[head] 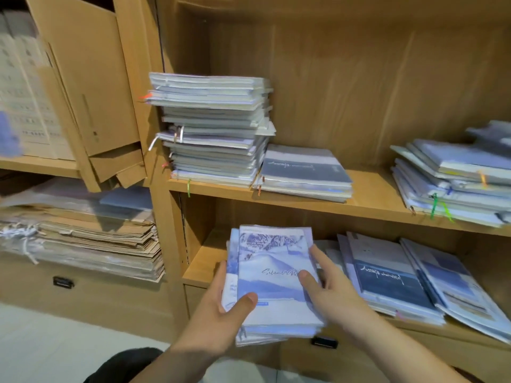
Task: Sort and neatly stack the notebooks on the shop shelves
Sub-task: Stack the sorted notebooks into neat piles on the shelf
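Note:
A small stack of blue-and-white notebooks point(272, 275) with a snowy cover sits between both hands at the front of the lower shelf point(203, 268). My left hand point(221, 313) grips its left edge, thumb on the top cover. My right hand point(329, 288) holds the right edge, thumb on the cover and fingers along the side. More notebooks point(387, 275) lie fanned out to the right on the same shelf. On the upper shelf stand a tall uneven pile point(213, 128), a short pile point(304, 172) beside it and a skewed pile point(453, 181) at the right.
The upper shelf board point(370, 194) has bare wood between the short pile and the right pile. In the left bay, cardboard flaps point(91, 92) hang over stacked paper bags point(83, 244). Drawers with dark handles point(324, 341) sit below. Pale floor lies at the bottom left.

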Motion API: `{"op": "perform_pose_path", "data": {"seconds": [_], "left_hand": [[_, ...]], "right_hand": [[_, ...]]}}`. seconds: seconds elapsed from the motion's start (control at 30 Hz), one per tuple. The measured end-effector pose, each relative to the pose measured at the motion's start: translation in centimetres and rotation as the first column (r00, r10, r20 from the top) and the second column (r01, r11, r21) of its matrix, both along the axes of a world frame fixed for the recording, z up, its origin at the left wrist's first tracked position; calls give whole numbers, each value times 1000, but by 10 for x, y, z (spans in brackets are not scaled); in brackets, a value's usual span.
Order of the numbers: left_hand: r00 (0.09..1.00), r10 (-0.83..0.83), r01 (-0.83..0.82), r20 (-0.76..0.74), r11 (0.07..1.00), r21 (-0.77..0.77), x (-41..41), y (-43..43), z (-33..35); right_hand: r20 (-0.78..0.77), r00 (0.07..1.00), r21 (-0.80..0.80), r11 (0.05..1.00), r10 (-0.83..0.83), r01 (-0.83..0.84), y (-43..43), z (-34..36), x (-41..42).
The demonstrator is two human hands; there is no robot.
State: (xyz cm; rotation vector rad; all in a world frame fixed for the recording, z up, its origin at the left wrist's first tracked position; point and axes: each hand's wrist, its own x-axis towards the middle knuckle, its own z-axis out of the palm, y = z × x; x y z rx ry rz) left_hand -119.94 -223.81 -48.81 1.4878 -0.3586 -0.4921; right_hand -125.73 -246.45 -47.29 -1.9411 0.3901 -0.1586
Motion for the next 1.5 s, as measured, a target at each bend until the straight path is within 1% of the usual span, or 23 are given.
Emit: {"op": "perform_pose_path", "data": {"seconds": [0.07, 0.13, 0.23, 0.3, 0.43, 0.57, 0.63, 0.73, 0.87, 0.97, 1.03, 1.07, 1.1, 1.13, 1.17, 1.2, 1.23, 1.27, 1.3, 1.33, 1.37, 1.43, 1.5], "left_hand": [[994, -14, 13, 113, 1000, 11, -17, 5, 15], [975, -7, 5, 224, 1000, 7, -31, 5, 40], [952, -33, 34, 305, 999, 2, -47, -7, 82], [934, -59, 72, 354, 997, -23, -57, -20, 113], [908, -86, 116, 410, 992, -49, -69, -58, 165], [861, -141, 204, 488, 976, -78, -73, -108, 206], [846, -153, 224, 510, 971, -79, -70, -139, 227], [832, -194, 257, 520, 965, -52, -62, -195, 250], [845, -169, 277, 508, 950, -146, -57, -268, 274], [847, -119, 254, 518, 947, -197, -58, -321, 293], [847, -61, 205, 527, 954, -220, -56, -358, 303], [854, -34, 179, 520, 956, -231, -56, -375, 305], [857, -21, 163, 515, 959, -231, -58, -390, 305], [857, -32, 164, 514, 963, -213, -61, -403, 302], [852, -66, 182, 519, 968, -175, -64, -414, 297], [836, -130, 227, 533, 966, -120, -67, -422, 288], [812, -211, 290, 545, 955, -63, -70, -426, 279], [780, -286, 351, 556, 936, -11, -71, -427, 270], [741, -338, 400, 580, 916, 21, -70, -428, 262], [703, -355, 423, 616, 905, 39, -67, -428, 257], [680, -337, 410, 651, 911, 43, -63, -428, 255], [672, -253, 313, 696, 949, 43, -59, -433, 258], [653, -232, 223, 721, 969, 109, -61, -443, 263]], "right_hand": [[12, 1000, -115, 993, 27, -26, 6, 17, -23], [20, 999, -185, 982, 26, -22, 6, 44, -41], [47, 999, -262, 965, 4, 8, -6, 96, -66], [74, 995, -294, 952, -64, 83, -19, 131, -80], [155, 972, -219, 954, -175, 206, -46, 184, -105], [275, 917, -145, 930, -289, 337, -85, 224, -120], [288, 889, -117, 909, -355, 401, -108, 244, -125], [264, 863, -125, 872, -431, 473, -152, 269, -127], [259, 854, -106, 865, -452, 490, -201, 299, -130], [312, 786, -171, 782, -533, 599, -240, 317, -133], [357, 724, -233, 694, -590, 681, -259, 333, -140], [379, 717, -255, 678, -586, 689, -268, 338, -143], [378, 705, -296, 642, -601, 707, -280, 340, -145], [384, 688, -396, 562, -616, 726, -288, 337, -149], [397, 681, -530, 452, -615, 717, -289, 330, -153], [437, 690, -645, 333, -577, 688, -289, 319, -155], [450, 728, -730, 256, -517, 633, -286, 307, -156], [439, 783, -795, 216, -440, 567, -287, 294, -157], [381, 841, -844, 226, -383, 486, -288, 283, -160], [322, 888, -881, 240, -327, 408, -289, 273, -162], [269, 917, -908, 240, -295, 343, -291, 267, -165], [254, 934, -935, 183, -250, 303, -302, 261, -171], [272, 925, -947, 95, -266, 305, -316, 258, -173]]}}
